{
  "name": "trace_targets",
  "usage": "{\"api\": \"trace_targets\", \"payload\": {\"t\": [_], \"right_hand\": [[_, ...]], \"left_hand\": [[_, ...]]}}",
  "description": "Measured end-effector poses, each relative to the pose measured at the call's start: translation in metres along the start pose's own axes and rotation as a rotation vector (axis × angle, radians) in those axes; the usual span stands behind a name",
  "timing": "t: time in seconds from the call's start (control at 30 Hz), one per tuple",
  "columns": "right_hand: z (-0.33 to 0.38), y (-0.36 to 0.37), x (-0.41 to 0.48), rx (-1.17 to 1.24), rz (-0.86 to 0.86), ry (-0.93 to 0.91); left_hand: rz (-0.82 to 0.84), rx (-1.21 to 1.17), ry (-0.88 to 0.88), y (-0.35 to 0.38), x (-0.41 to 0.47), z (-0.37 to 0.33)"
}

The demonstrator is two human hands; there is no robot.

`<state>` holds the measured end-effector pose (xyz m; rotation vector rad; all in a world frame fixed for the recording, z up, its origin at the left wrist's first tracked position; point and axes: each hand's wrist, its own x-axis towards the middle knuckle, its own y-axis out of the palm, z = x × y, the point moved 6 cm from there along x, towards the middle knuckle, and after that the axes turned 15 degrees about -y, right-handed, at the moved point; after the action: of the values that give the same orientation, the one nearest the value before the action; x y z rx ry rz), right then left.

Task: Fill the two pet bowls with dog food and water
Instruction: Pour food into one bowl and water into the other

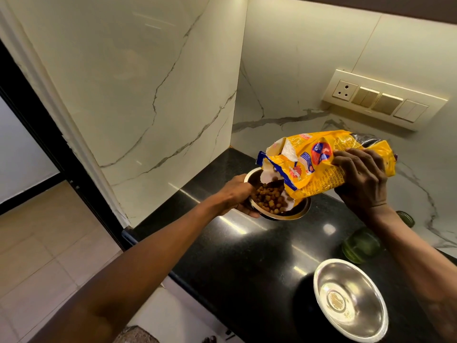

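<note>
While the right hand point(362, 180) grips the soft, crinkly food bag point(329, 162) mid-body, the left hand point(238, 195) clasps the slick steel bowl point(300, 209) by its rim, probably light.

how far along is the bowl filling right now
Done: none fully. In hand: the right hand tips the yellow food bag over the far bowl, steadied by the left hand; kibble is already in it. Left: the near bowl is still empty and needs water, perhaps from the green bottle.
</note>
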<state>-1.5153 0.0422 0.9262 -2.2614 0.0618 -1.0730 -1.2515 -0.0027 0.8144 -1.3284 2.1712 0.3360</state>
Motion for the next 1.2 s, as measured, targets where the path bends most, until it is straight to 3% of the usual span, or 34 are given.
{"api": "trace_targets", "payload": {"t": [0.43, 0.7, 1.07, 1.2], "right_hand": [[-0.017, -0.002, 0.0, 0.009, -0.027, 0.052], [-0.015, 0.005, -0.009, 0.1, -0.033, 0.187], [-0.002, 0.037, -0.05, 0.273, 0.102, 0.636], [0.006, 0.044, -0.063, 0.348, 0.079, 0.733]], "left_hand": [[0.052, -0.052, -0.015, 0.004, 0.0, 0.006], [0.027, -0.024, -0.035, -0.001, 0.001, 0.013], [0.013, -0.002, -0.076, -0.008, 0.004, 0.021], [0.007, 0.004, -0.097, -0.011, 0.007, 0.029]]}}
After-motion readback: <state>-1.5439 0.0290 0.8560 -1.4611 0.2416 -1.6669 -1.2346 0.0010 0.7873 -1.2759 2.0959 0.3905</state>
